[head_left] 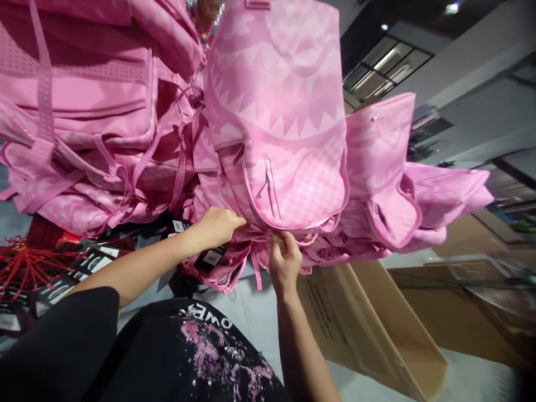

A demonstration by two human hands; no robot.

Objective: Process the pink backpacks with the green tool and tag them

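A pink camouflage backpack (288, 111) with a jagged-tooth print stands upright in front of me, its checked front pocket bulging toward me. At its lower left edge, my left hand (220, 226) is closed in a pinch on the backpack's bottom seam. My right hand (285, 259) is closed too, its thumb and fingers pinching the underside near the middle of the front pocket. Exactly which bit of fabric or zipper each one grips is hidden by the fingers. Black hang tags (211, 257) with white labels dangle below my left wrist.
More pink backpacks (383, 167) line up to the right, and others are piled (96, 111) at the left. Black tags with red cords (25, 273) lie at the lower left. An open cardboard box (355, 324) stands on the floor at the right. Part of another person shows behind.
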